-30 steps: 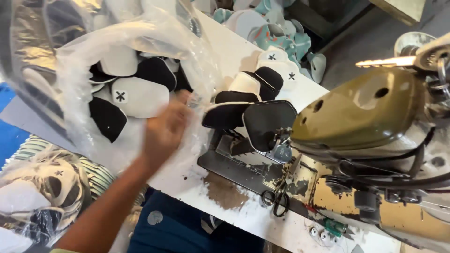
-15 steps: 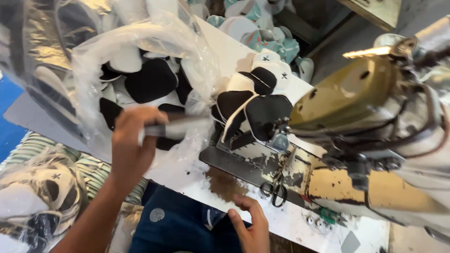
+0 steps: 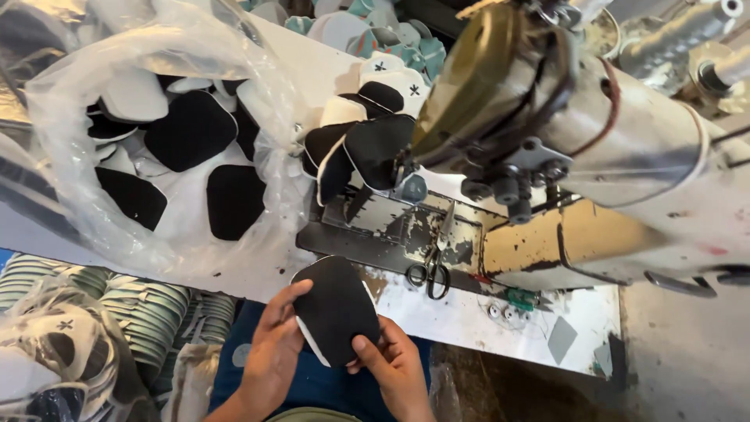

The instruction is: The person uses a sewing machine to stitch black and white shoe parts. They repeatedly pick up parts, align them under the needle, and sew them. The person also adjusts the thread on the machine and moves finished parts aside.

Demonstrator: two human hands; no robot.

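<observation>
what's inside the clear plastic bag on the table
The clear plastic bag holds a loose heap of flat padded pieces, black and white. Those at the bottom are covered by the top ones and by glare.

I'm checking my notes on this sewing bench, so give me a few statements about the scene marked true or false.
1. Both hands hold one black, white-edged rounded fabric piece. True: left hand, right hand.
2. The small black-handled scissors are in the right hand. False: they lie on the sewing machine's bed.
3. The clear plastic bag holds black and white pieces. True.
4. The worn cream sewing machine stands left of the bag. False: it stands on the right.
</observation>
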